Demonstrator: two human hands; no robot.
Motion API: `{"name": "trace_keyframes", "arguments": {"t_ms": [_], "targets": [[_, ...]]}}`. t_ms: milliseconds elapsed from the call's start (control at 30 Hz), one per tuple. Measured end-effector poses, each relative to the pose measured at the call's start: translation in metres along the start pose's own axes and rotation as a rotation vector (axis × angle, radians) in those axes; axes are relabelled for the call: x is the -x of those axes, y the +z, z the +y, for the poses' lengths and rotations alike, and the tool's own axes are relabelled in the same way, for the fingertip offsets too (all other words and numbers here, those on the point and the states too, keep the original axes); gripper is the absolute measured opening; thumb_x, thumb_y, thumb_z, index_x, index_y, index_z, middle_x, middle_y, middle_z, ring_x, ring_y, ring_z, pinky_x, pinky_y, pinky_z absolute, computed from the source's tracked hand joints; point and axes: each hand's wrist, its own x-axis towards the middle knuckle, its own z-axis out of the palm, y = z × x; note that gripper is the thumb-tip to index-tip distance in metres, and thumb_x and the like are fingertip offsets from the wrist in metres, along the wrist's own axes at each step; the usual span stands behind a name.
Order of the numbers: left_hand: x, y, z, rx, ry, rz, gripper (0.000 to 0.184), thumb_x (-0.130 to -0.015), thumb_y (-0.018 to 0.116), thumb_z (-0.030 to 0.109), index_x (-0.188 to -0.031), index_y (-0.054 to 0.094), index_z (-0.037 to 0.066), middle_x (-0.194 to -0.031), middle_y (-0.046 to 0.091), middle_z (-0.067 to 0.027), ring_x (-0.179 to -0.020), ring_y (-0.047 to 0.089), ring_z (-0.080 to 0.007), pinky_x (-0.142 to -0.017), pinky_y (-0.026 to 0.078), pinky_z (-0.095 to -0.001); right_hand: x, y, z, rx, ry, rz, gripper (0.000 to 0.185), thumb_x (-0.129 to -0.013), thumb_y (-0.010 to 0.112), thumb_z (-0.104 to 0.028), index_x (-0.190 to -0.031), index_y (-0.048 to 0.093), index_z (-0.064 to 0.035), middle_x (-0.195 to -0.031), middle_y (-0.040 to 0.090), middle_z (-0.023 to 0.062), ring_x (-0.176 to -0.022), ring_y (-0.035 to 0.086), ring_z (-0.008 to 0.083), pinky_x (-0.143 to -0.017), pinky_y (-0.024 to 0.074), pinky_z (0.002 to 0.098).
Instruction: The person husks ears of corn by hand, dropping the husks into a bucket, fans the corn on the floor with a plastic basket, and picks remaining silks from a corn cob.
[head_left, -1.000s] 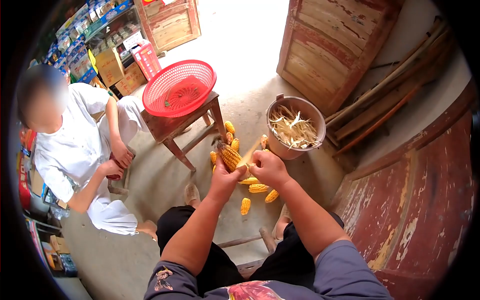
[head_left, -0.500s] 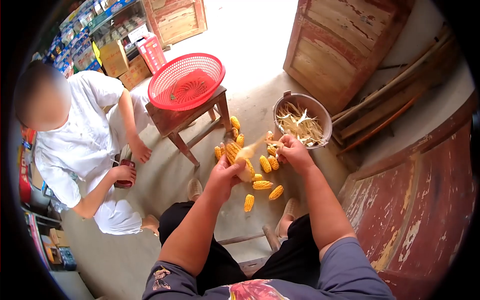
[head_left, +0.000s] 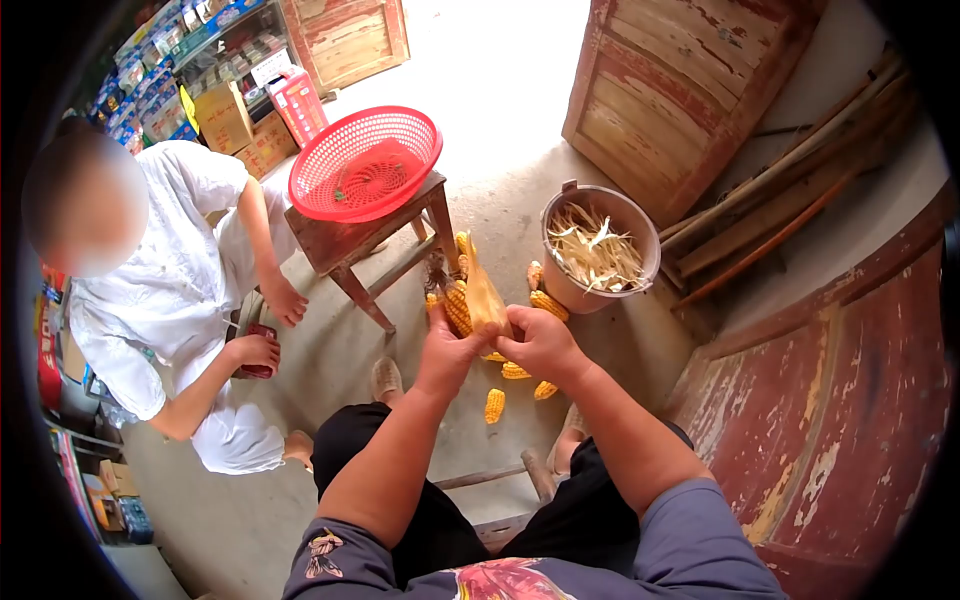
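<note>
Left hand (head_left: pixel 449 352) holds corn (head_left: pixel 457 308); right hand (head_left: pixel 541 345) pinches husk (head_left: pixel 482 288); carton (head_left: pixel 222 119) lettering blurred.

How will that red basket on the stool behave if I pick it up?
The red basket looks light for its size, with thin, perforated walls. Its rim seems to overhang the stool, so a sideways shove might tip it.

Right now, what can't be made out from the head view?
Head view, all of these:
- Lower end of the held ear: behind the left hand and right hand.
- Full count of floor ears: hands and raised husk block part of the pile.
- Inside bottom of the bucket: covered by loose husks.
- Beyond the doorway: washed out by glare.
- Print on the cardboard box: too small.
</note>
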Motion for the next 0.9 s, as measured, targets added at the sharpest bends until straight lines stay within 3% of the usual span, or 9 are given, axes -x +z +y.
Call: {"name": "trace_keyframes", "arguments": {"t_ms": [100,233,300,400,600,733,767,833,900], "targets": [[0.000,0.004,0.007,0.036,-0.095,-0.050,0.062,-0.083,0.077,0.019,-0.131,0.041,0.006,-0.118,0.059,-0.0045,-0.104,0.060,-0.0139,-0.083,0.051,-0.0276,0.000,-0.007,0.009,-0.327,0.146,-0.039,0.012,-0.082,0.066,-0.012,-0.089,0.062,-0.0016,-0.072,0.062,0.0031,-0.063,0.054,0.0082,-0.059,0.0455,0.0265],[0.001,0.005,0.010,0.077,-0.158,-0.108,0.061,-0.084,0.075,0.016,-0.134,0.041,0.009,-0.119,0.058,-0.0023,-0.106,0.059,-0.0137,-0.084,0.050,-0.0269,0.001,-0.012,-0.002,-0.360,0.143,-0.041,0.018,-0.081,0.065,-0.017,-0.088,0.061,-0.0009,-0.074,0.063,0.0114,-0.063,0.058,0.0183,-0.062,0.0479,0.0329],[0.000,0.005,0.007,0.065,-0.118,-0.099,0.061,-0.084,0.075,0.015,-0.134,0.041,0.009,-0.119,0.058,-0.0028,-0.106,0.059,-0.0138,-0.084,0.050,-0.0275,0.001,-0.015,-0.009,0.115,-0.023,0.015,0.024,-0.080,0.064,-0.022,-0.088,0.061,-0.0002,-0.077,0.063,0.0165,-0.067,0.061,0.0290,-0.065,0.0488,0.0377],[-0.002,0.007,0.002,0.056,-0.050,-0.069,0.061,-0.085,0.073,0.013,-0.135,0.038,0.007,-0.119,0.058,-0.0041,-0.107,0.059,-0.0142,-0.086,0.050,-0.0289,-0.002,-0.012,-0.010,0.172,-0.013,0.049,0.026,-0.080,0.062,-0.025,-0.086,0.059,0.0003,-0.081,0.063,0.0197,-0.074,0.062,0.0370,-0.067,0.0492,0.0422],[-0.003,0.001,0.000,0.043,-0.001,-0.026,0.057,-0.088,0.069,0.009,-0.135,0.036,0.004,-0.121,0.056,-0.0062,-0.110,0.057,-0.0159,-0.092,0.049,-0.0312,-0.012,-0.010,0.015,0.499,-0.039,0.179,0.023,-0.082,0.061,-0.024,-0.080,0.057,-0.0020,-0.081,0.063,0.0195,-0.077,0.062,0.0391,-0.067,0.0486,0.0455],[0.007,-0.002,0.021,0.036,-0.035,-0.103,0.053,-0.090,0.066,0.012,-0.134,0.038,0.006,-0.120,0.057,-0.0060,-0.107,0.059,-0.0162,-0.089,0.050,-0.0321,-0.016,-0.042,0.042,0.225,0.029,0.205,0.014,-0.085,0.063,-0.014,-0.085,0.055,-0.0019,-0.073,0.062,0.0086,-0.062,0.060,0.0177,-0.059,0.0496,0.0329],[0.009,-0.004,0.024,0.040,-0.038,-0.095,0.053,-0.090,0.066,0.012,-0.134,0.038,0.006,-0.120,0.057,-0.0060,-0.107,0.059,-0.0162,-0.089,0.050,-0.0321,-0.016,-0.047,0.052,0.227,0.031,0.195,0.014,-0.085,0.063,-0.014,-0.085,0.055,-0.0019,-0.073,0.062,0.0086,-0.062,0.060,0.0177,-0.059,0.0496,0.0329],[0.011,-0.007,0.029,0.203,-0.277,-0.033,0.053,-0.089,0.066,0.014,-0.134,0.040,0.008,-0.118,0.057,-0.0052,-0.103,0.061,-0.0178,-0.086,0.052,-0.0337,-0.017,-0.052,0.051,-0.076,0.280,0.247,0.013,-0.087,0.060,-0.013,-0.083,0.051,-0.0040,-0.075,0.061,0.0063,-0.060,0.060,0.0155,-0.055,0.0502,0.0301],[0.008,-0.015,0.029,0.253,-0.311,-0.018,0.051,-0.089,0.066,0.016,-0.133,0.041,0.008,-0.118,0.057,-0.0050,-0.102,0.061,-0.0179,-0.085,0.053,-0.0346,-0.018,-0.058,0.049,-0.148,0.323,0.321,0.011,-0.090,0.055,-0.012,-0.085,0.048,-0.0062,-0.073,0.056,0.0037,-0.056,0.055,0.0109,-0.049,0.0473,0.0259]]}}
